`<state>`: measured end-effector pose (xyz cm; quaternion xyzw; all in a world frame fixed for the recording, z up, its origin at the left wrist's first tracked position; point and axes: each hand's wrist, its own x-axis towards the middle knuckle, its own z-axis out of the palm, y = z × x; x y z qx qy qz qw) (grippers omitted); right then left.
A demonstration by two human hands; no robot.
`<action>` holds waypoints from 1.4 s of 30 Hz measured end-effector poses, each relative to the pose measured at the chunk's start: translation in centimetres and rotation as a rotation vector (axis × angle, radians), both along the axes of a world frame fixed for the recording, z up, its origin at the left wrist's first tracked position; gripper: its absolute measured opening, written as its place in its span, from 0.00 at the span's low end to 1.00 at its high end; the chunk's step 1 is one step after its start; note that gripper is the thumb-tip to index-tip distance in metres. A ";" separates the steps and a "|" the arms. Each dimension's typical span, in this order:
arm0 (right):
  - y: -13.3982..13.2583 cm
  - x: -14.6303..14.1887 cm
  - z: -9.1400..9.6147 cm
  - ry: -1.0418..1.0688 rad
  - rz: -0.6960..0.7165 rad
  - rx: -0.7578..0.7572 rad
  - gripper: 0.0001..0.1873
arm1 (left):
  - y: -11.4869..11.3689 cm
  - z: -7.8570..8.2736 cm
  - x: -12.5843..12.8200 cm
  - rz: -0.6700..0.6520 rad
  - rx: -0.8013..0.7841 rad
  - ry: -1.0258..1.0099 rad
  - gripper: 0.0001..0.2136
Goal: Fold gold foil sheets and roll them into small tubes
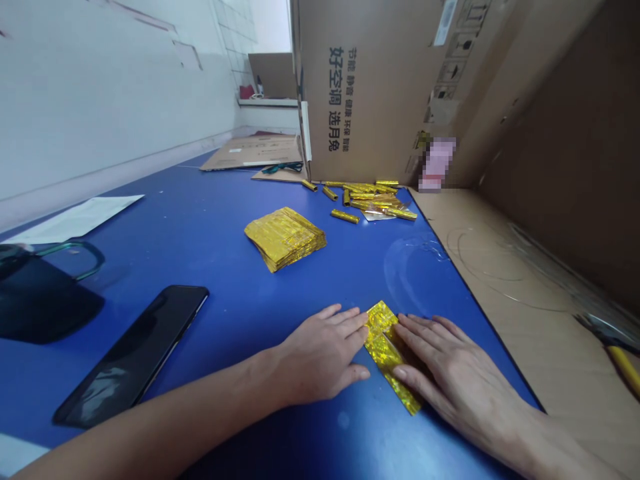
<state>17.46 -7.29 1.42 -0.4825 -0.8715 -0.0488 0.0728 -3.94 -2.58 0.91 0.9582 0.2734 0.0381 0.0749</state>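
**Gold paper, partly folded**

Both hands press flat on one gold sheet (387,353) near the bench's (210,227) front edge. The left hand (320,357) and right hand (460,383) have open grips, fingers spread (pinching nothing). Rolled gold tubes (370,197) lie by the far edge; a flat stack (285,237) waits mid-bench. The right palm hides part of the sheet.

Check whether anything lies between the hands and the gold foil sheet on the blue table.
Nothing visible does. The left hand and right hand both rest flat on the gold foil sheet, pressing it onto the blue table.
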 end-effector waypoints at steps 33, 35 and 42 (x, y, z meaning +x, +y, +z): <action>1.4 0.0 -1.6 0.180 0.077 0.034 0.14 | 0.7 -0.8 -0.4 -0.056 0.054 -0.065 0.13; 1.3 -0.1 -1.4 0.196 0.070 0.048 0.13 | 0.7 -0.9 -0.4 -0.057 0.073 -0.066 0.12; 1.2 -0.1 -1.6 0.131 0.071 0.027 0.14 | 0.3 -1.1 -0.4 -0.037 0.125 -0.072 0.12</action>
